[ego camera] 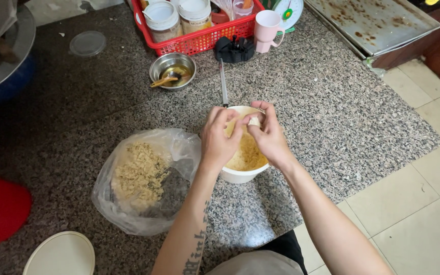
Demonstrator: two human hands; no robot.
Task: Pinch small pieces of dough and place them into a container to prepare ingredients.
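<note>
Two bare hands meet over a speckled grey granite slab (306, 102). At 9 o'clock of them, a clear plastic bag of pale crumbly mix (143, 178) lies open. White round plastic bowl (240, 174) (yellow crumbs inside) sits beneath both hands. Left hand (221, 138) and right hand (269, 136) curl narrow, fingertips pinching one small pale dough lump (254, 121) at the bowl's 12 o'clock rim.

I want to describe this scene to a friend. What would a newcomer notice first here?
Both hands, left hand and right hand, meet over a white bowl of yellow crumbs at the centre, pinching a small pale lump. To the left lies an open plastic bag holding similar crumbs on the granite slab.
</note>
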